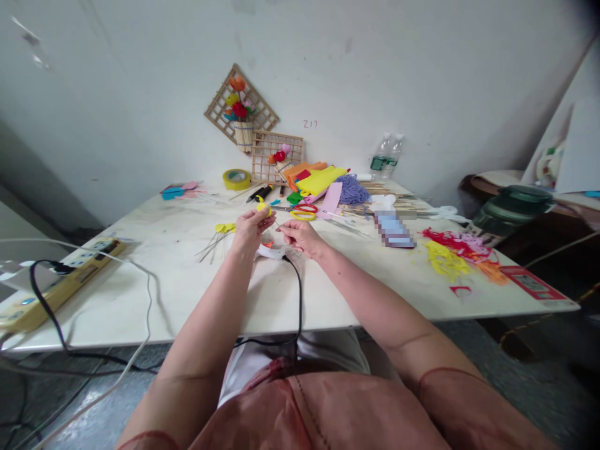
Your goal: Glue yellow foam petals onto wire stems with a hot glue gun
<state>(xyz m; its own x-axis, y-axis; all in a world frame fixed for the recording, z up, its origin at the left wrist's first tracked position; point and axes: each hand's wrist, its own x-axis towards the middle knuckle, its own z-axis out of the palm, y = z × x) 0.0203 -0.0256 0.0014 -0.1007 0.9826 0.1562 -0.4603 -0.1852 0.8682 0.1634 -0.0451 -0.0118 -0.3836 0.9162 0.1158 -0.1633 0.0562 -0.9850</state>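
Note:
Over the middle of the table, my left hand [250,228] is closed, pinching a small yellow felt flower piece [261,206] at its fingertips. Just to the right, my right hand [300,237] has its fingers pinched on what looks like the thin stem of that piece; the stem is hard to make out. Below the hands lies a white tool with a black cord [272,252], partly hidden. Left of my left hand are yellow felt pieces [225,228] on thin wire stems [213,245]. Scissors with red and yellow handles [304,216] lie beyond my right hand.
A phone [394,229] and a pile of coloured felt strips [450,259] lie to the right. Felt sheets [323,181], purple yarn [352,189] and yellow tape [237,179] are at the back. A power strip [60,284] with cables sits at left; a dark green container [510,209] stands right.

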